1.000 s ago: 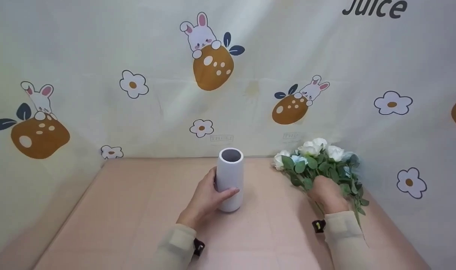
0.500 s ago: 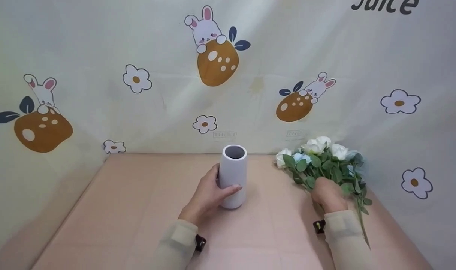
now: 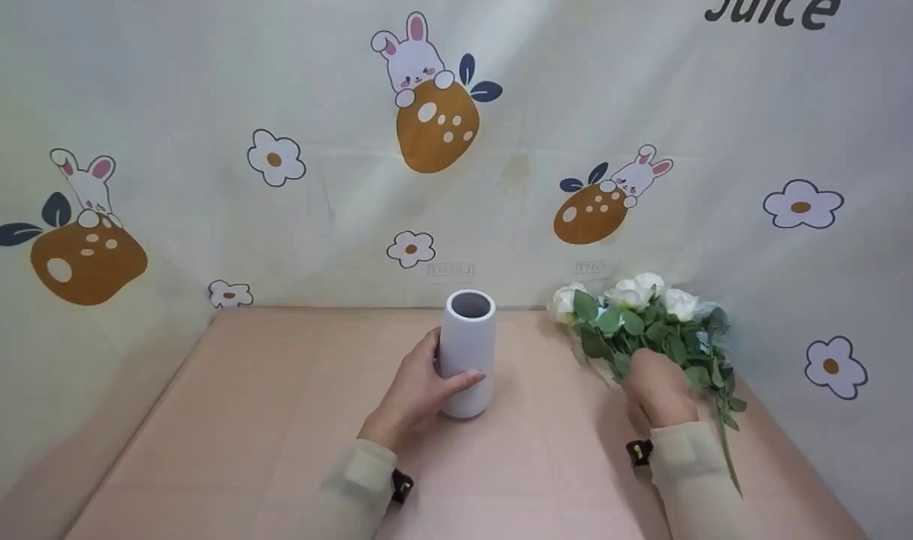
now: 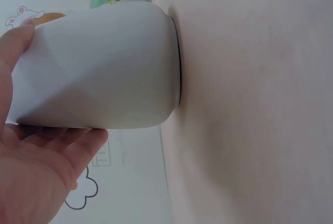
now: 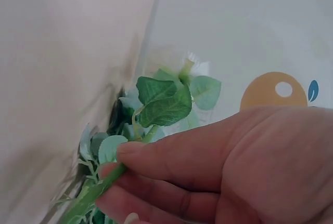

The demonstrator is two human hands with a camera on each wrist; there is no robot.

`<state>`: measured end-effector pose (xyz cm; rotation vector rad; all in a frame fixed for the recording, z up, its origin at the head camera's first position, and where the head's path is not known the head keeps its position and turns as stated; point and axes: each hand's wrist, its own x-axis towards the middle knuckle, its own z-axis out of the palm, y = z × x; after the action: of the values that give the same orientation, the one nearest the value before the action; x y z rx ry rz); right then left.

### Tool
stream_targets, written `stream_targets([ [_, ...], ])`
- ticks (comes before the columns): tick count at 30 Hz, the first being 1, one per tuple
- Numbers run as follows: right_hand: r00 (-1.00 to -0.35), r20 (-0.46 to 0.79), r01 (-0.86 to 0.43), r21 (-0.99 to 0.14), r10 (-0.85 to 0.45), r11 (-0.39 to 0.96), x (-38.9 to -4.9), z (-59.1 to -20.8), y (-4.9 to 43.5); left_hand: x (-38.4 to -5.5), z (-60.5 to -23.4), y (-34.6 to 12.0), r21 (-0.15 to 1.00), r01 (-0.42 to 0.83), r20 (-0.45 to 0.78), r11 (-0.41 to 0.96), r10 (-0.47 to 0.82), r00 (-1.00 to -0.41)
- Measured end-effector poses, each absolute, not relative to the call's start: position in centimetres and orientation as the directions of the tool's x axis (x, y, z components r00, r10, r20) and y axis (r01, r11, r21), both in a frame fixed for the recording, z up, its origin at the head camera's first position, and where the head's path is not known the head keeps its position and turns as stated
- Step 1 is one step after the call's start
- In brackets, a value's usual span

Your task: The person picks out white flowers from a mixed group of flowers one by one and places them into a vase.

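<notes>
A tall white vase [image 3: 465, 349] with a dark hollow mouth stands upright on the table. My left hand [image 3: 417, 386] grips its left side, thumb across the front and the other fingers behind. The left wrist view shows the vase's lower body and base close to the tabletop. To the right lies a bunch of artificial flowers [image 3: 670, 345], white roses and pale blue blooms with green leaves. Over its stems is my right hand [image 3: 660, 390]. Seen from the right wrist, thumb and fingers pinch a green rose stem [image 5: 99, 188] with broad leaves [image 5: 169, 104].
A pinkish table cover [image 3: 276, 420] spreads under everything. Behind it hangs a pale curtain [image 3: 336, 195] printed with rabbits, orange fruit and flowers. One loose stem [image 3: 728, 457] trails from the bunch along the right sleeve [image 3: 692, 457].
The leftmost white rose and its leaves have shifted slightly, now covering the pale blue bloom beside them. The left hand keeps its hold on the vase. The head view tilted a little earlier on.
</notes>
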<state>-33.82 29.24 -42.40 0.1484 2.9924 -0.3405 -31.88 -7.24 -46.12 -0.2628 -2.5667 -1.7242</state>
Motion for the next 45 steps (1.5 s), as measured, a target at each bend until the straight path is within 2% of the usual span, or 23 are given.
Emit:
stream_targets([
  [10,-0.993,-0.071,0.109,-0.284,0.093,0.953,-33.1,-41.1,28.1,-32.0,-46.3,-7.4,0.910,0.182,0.146,0.373,0.122,-0.982],
  [19,-0.992,0.111,0.019,-0.345,0.061,0.938,-32.3,-40.0,27.0,-32.0,-46.4,-7.4,0.911,0.199,0.162,0.361,0.131,-0.978],
  [29,-0.959,0.276,-0.055,-0.389,0.060,0.919,-31.5,-39.4,25.9,-32.0,-46.6,-7.5,0.918,0.203,0.165,0.341,0.138,-0.977],
  [45,-0.881,0.460,-0.109,-0.426,0.111,0.898,-30.9,-38.8,24.4,-32.0,-46.5,-7.4,0.916,0.209,0.173,0.343,0.135,-0.976],
])
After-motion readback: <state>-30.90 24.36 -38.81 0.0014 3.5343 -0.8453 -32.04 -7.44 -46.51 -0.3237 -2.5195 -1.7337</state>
